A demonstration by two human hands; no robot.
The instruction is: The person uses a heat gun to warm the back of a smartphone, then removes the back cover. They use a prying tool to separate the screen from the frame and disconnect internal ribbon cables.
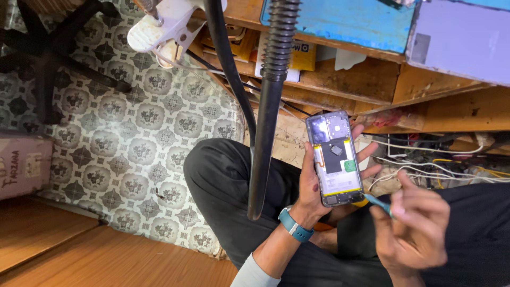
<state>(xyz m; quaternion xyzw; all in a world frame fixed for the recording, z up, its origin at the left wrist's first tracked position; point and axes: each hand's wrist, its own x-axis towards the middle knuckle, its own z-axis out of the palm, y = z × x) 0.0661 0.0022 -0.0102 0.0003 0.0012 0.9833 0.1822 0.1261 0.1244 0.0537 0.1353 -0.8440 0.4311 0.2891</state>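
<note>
My left hand [313,183] grips an opened smartphone [334,158] with its back cover off, so the battery, yellow tape strips and a small green part show. The phone stands upright above my lap, in dark trousers. A teal wristband [295,225] sits on my left wrist. My right hand [411,231] is lower right, blurred, with fingers pinched on a thin teal tool [380,204] whose tip points at the phone's bottom edge.
A black flexible lamp arm [268,101] crosses in front of my knee. A wooden bench with a blue mat [340,21], shelves and tangled wires [441,167] lies beyond. Patterned floor covering [133,138] is to the left, beside a white clamp [159,26].
</note>
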